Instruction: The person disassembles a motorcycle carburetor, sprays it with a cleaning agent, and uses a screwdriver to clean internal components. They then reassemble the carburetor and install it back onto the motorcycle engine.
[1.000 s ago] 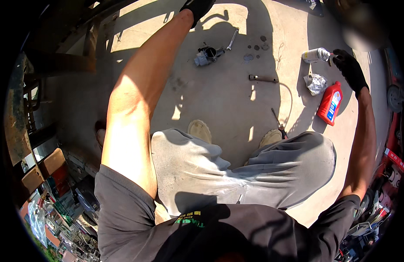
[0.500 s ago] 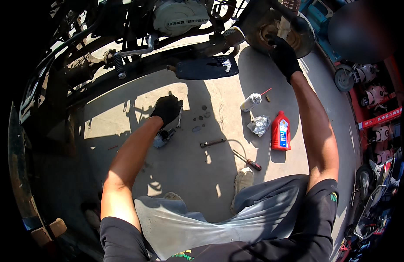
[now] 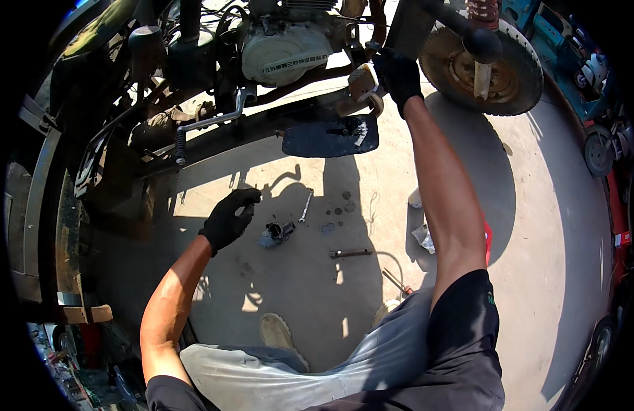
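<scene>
The left hand (image 3: 231, 216), thumb and fingers apart, hangs near the grey metal part (image 3: 276, 235) on the floor (image 3: 296, 291). The right hand (image 3: 399, 77) is beside the pedal (image 3: 362, 82), its fingers too dark to tell; the forearm (image 3: 450, 185) mostly hides a red bottle (image 3: 488, 241).

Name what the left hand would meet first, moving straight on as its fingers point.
Going up and right in the picture, the left hand would probably meet the black panel first, near its left end; depth is unclear.

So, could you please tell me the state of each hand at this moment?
Left hand: open, fingers loosely curled, nothing seen in it.
Right hand: beside the pale pedal; open or closed cannot be told.
</scene>
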A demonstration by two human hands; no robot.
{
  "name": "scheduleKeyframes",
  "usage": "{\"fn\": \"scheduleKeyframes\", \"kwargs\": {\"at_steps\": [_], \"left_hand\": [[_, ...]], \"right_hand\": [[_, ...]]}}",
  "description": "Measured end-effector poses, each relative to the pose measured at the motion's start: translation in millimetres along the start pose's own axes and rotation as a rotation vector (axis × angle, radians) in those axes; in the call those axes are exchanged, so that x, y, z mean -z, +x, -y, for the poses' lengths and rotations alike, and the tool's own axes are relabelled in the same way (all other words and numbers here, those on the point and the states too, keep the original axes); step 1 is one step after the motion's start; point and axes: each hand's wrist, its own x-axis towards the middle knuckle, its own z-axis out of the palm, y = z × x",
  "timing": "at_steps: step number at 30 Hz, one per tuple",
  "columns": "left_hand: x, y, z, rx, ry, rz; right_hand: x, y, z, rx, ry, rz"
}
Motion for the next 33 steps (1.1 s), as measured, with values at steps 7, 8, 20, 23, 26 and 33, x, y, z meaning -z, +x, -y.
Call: {"fn": "scheduleKeyframes", "kwargs": {"at_steps": [7, 8, 20, 23, 26, 33], "left_hand": [[20.5, 4.5, -67.5, 0.118, -0.148, -0.075], [20.6, 10.7, -80.1, 0.156, -0.146, -0.094], [25.4, 163.2, -198.2, -0.282, -0.322, -0.551], [30.6, 181.0, -211.4, -0.454, -0.286, -0.66], [22.4, 178.0, -210.2, -0.479, -0.446, -0.592], [-0.7, 189.2, -240.9, -0.346, -0.238, -0.226]], "right_hand": [[-39.8, 22.7, -33.8, 0.181, -0.143, 0.035], [-43.3, 26.1, -30.2, 0.135, -0.026, 0.097], [29.2, 2.9, 78.0, 0.23, 1.075, 0.323], [40.5, -18.8, 82.4, 0.35, 1.071, 0.369], [61.0, -24.5, 68.3, 0.179, 1.109, 0.5], [81.7, -67.5, 84.0, 0.029, 1.048, 0.529]]}}
